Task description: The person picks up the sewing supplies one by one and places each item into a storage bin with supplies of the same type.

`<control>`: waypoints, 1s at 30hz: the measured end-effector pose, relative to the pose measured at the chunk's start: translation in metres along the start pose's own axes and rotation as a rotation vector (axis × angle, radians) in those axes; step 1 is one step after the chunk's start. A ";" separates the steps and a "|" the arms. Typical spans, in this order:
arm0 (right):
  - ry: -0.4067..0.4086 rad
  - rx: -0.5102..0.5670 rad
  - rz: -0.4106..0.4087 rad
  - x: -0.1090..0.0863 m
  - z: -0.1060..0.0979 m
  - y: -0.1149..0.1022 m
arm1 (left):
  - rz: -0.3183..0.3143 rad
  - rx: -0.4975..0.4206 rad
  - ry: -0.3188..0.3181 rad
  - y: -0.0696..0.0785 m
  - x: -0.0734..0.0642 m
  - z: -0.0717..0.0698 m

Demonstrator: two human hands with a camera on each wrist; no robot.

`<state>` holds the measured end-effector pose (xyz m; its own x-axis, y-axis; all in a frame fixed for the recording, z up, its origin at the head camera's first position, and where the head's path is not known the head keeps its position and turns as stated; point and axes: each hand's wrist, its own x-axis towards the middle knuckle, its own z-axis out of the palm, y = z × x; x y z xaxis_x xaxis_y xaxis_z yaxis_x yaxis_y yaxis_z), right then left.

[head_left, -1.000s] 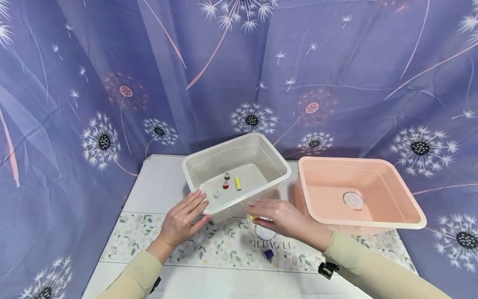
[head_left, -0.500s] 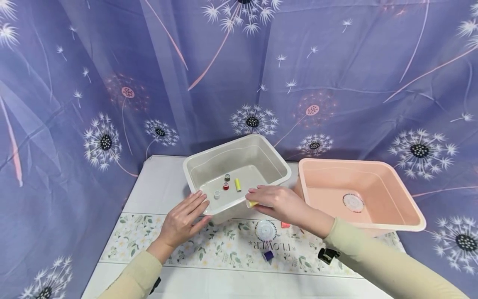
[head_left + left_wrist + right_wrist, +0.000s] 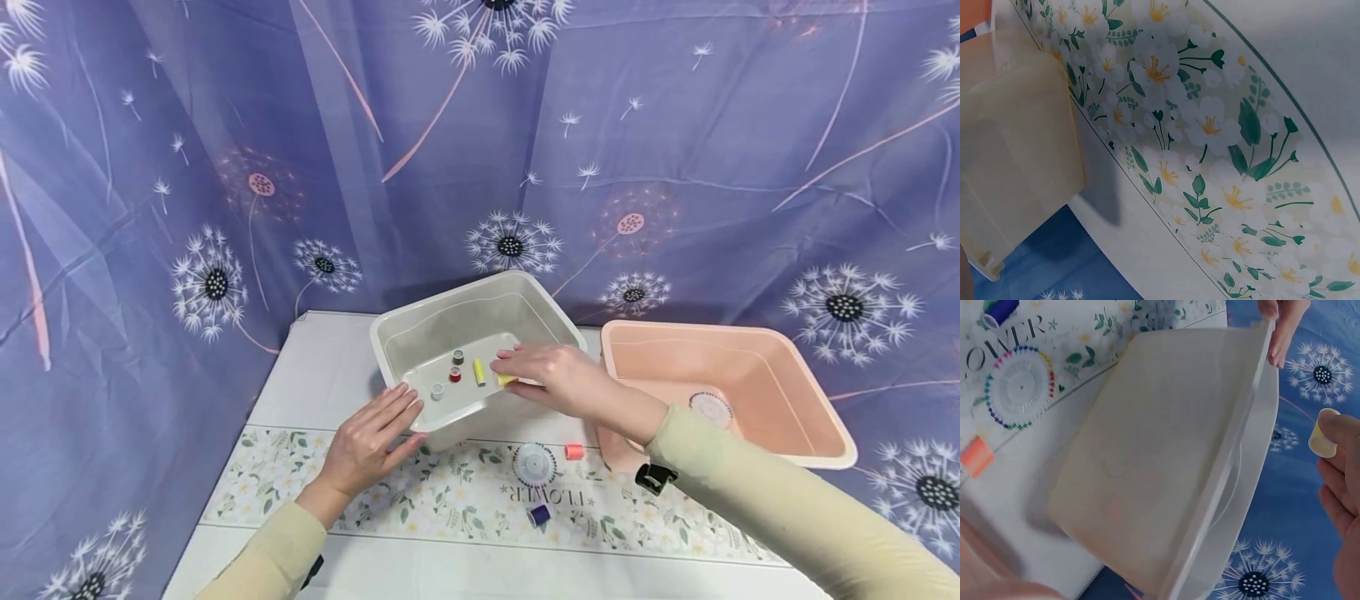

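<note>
My right hand [image 3: 558, 379] pinches a yellow thread spool [image 3: 506, 379] between thumb and fingers, above the right front of the grey plastic basin [image 3: 480, 408]. The spool's pale end [image 3: 1322, 447] shows in the right wrist view. At the basin's left front corner my left hand [image 3: 371, 437] holds the rim, fingers over the inside and thumb outside. On the basin floor lie another yellow spool [image 3: 479, 372], a red spool [image 3: 455, 374], a dark green spool [image 3: 458, 357] and a whitish spool [image 3: 437, 391]. The left wrist view shows only the basin's outer wall [image 3: 1029, 144] and the tabletop.
A pink basin [image 3: 817, 392] stands to the right, with a pin wheel [image 3: 711, 408] inside. On the flowered table in front lie another pin wheel [image 3: 534, 464], a coral spool [image 3: 573, 451] and a purple spool [image 3: 538, 515]. A blue curtain [image 3: 420, 192] hangs behind.
My right hand has risen and moved forward with the yellow spool, from in front of the grey basin to over it. The coral spool has come into view. My left hand stays put.
</note>
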<state>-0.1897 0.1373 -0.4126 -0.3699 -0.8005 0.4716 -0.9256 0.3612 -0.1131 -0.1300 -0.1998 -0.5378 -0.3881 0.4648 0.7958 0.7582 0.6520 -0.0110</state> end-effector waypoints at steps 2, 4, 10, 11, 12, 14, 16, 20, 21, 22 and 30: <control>-0.012 -0.007 0.009 0.003 -0.002 0.003 | -0.003 0.002 -0.003 0.000 0.000 0.000; -0.025 -0.003 0.016 0.007 -0.004 0.006 | -0.004 0.005 -0.005 0.000 0.000 0.000; -0.064 -0.009 0.028 0.019 -0.010 0.018 | -0.005 0.010 0.001 0.000 0.001 0.000; -0.074 -0.010 0.033 0.022 -0.010 0.020 | -0.005 0.009 0.003 0.000 0.002 0.000; -0.085 -0.016 0.038 0.024 -0.010 0.023 | -0.005 0.007 0.007 0.000 0.002 0.000; -0.110 -0.030 0.051 0.028 -0.010 0.028 | -0.003 0.005 0.013 0.000 0.002 0.001; -0.139 -0.037 0.063 0.032 -0.010 0.032 | 0.000 0.002 0.017 0.000 0.002 0.001; -0.191 -0.052 0.083 0.039 -0.008 0.039 | 0.003 0.008 0.017 0.000 0.001 0.001; -0.199 -0.048 0.086 0.041 -0.007 0.040 | 0.003 0.009 0.015 0.000 0.001 0.001; -0.207 -0.046 0.088 0.043 -0.007 0.041 | 0.003 0.011 0.015 0.000 0.001 0.001; -0.259 -0.025 0.074 0.054 0.006 0.058 | 0.007 0.020 0.026 -0.001 0.001 0.002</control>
<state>-0.2642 0.1123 -0.3986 -0.4478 -0.8657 0.2234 -0.8941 0.4326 -0.1159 -0.1316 -0.1989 -0.5382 -0.3688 0.4542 0.8110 0.7504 0.6603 -0.0285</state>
